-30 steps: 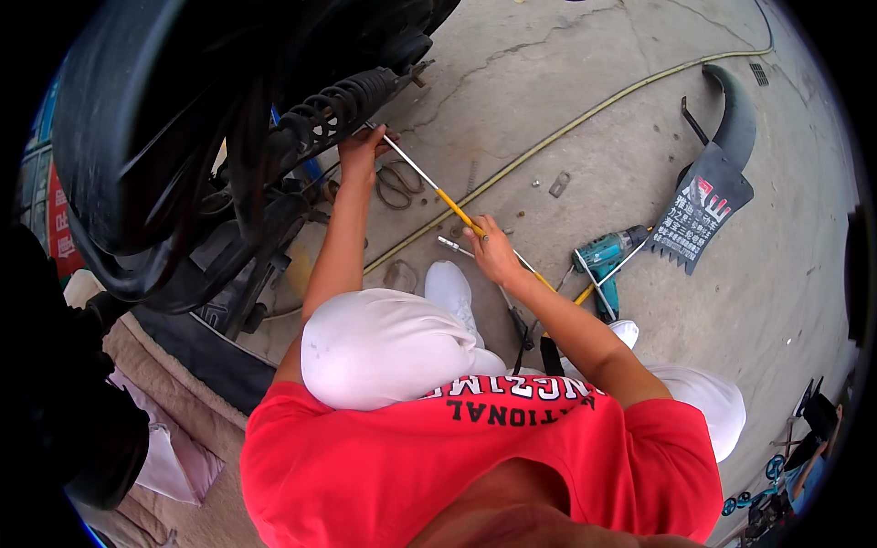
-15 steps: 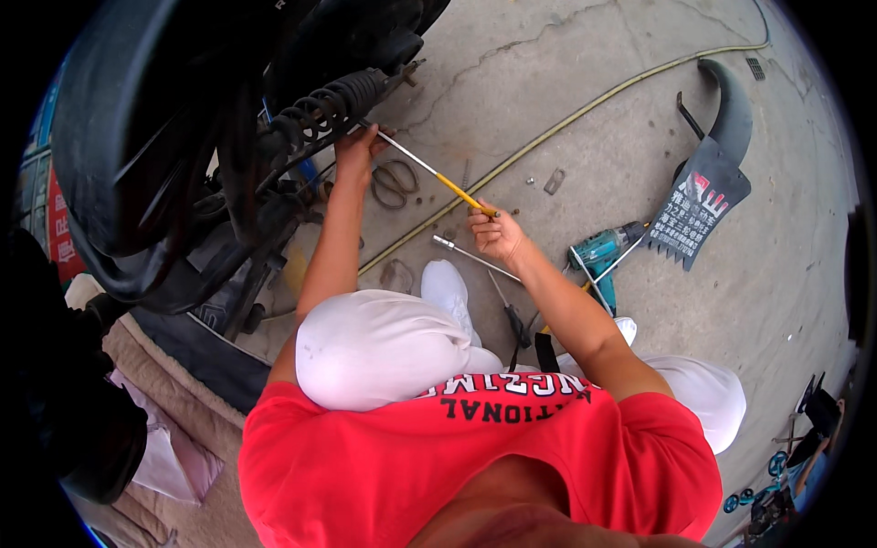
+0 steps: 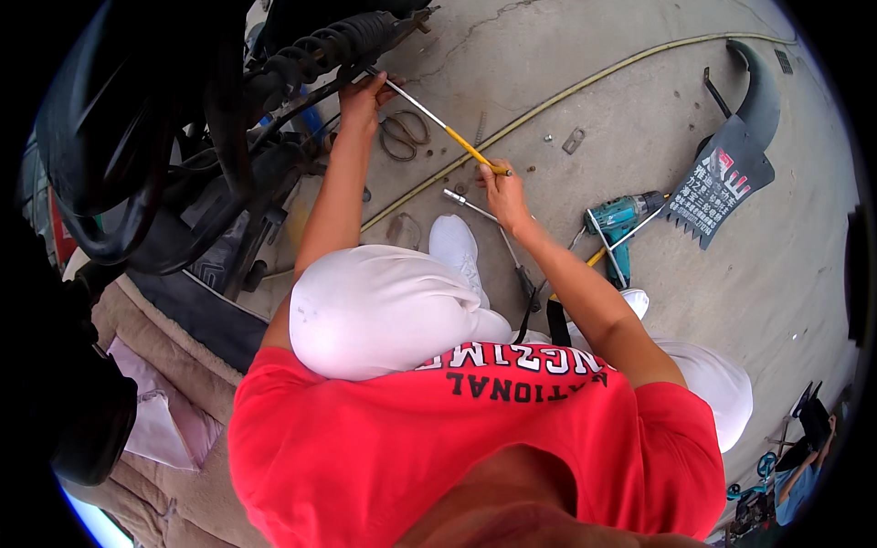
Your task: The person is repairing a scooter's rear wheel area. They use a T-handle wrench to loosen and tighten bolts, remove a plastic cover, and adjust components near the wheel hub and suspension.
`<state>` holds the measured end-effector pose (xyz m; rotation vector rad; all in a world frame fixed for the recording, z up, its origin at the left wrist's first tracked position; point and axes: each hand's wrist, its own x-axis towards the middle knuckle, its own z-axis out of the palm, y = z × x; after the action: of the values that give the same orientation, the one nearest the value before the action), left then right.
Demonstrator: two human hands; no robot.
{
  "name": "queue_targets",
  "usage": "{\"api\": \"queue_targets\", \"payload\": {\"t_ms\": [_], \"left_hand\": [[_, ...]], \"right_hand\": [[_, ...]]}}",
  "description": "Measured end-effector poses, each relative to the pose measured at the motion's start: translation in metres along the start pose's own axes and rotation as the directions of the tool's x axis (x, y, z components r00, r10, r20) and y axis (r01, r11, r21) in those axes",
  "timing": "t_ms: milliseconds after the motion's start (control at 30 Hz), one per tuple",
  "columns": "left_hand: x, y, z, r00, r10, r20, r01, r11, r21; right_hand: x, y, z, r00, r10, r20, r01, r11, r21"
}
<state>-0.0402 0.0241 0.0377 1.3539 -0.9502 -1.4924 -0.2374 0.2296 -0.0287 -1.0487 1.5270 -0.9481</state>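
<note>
My left hand (image 3: 361, 102) is closed on the far end of a long metal rod tool with a yellow handle (image 3: 461, 140), just below a black coil-spring shock (image 3: 324, 53) on the dark vehicle (image 3: 146, 155). My right hand (image 3: 502, 190) grips the handle's near end, fingers curled. Below that hand lie another metal rod tool (image 3: 468, 203) and a teal cordless drill (image 3: 617, 217) with rods across it. A dark looped item (image 3: 402, 137) lies right of my left hand, among small metal bits on the concrete.
A yellowish hose (image 3: 585, 82) crosses the concrete behind the tools. A detached black mudguard (image 3: 758, 105) with a printed flap lies at the right. A brown padded mat (image 3: 178, 361) is at lower left. Another person's arm (image 3: 804, 470) shows at the far lower right beside small wheeled items.
The whole view has shifted, with the vehicle and floor items now higher in the picture. My hands still hold the rod tool, and my right hand has turned slightly on the handle.
</note>
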Motion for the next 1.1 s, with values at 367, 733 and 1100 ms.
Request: {"api": "queue_targets", "payload": {"t_ms": [367,733,1100], "left_hand": [[0.002,0.001,0.002,0.999,-0.011,0.049,0.012,1.000,-0.025],[0.013,-0.009,-0.009,0.995,0.093,0.043,-0.096,0.993,0.063],[0.014,-0.007,-0.009,0.989,0.096,0.108,-0.102,0.994,0.045]], "right_hand": [[0.014,-0.001,-0.007,0.634,0.373,0.677,-0.767,0.190,0.613],[0.011,0.008,-0.004,0.757,0.440,0.483,-0.646,0.614,0.453],[0.005,0.010,0.009,0.961,0.225,0.161,-0.261,0.931,0.257]]}}
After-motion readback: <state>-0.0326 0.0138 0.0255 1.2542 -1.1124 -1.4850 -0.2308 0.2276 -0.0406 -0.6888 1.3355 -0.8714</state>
